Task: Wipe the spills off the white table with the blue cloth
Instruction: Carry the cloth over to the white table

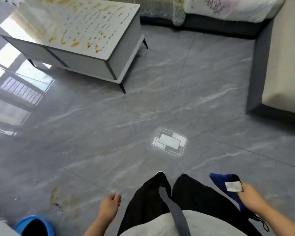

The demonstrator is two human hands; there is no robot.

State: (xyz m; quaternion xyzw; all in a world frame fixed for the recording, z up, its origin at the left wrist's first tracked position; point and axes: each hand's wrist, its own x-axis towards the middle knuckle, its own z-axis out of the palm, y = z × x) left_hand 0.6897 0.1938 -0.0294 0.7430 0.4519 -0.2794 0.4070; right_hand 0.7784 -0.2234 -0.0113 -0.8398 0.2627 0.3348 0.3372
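The white table [123, 53] stands at the upper left, a few steps away across the floor. Its top carries several orange, brown and yellow-green spills [85, 43], thickest near the front edge. At the lower right my right hand [249, 196] grips the dark blue cloth [225, 183], which has a white label on it and hangs down past my wrist. My left hand [110, 204] hangs at my side with loosely curled fingers, holding nothing. Both hands are far from the table.
A blue bucket [34, 225] sits at the lower left on the glossy grey tiled floor [109, 133]. Yellowish stains [56, 196] mark the floor near it. A sofa [283, 57] runs along the back and right side. My legs in black trousers fill the bottom middle.
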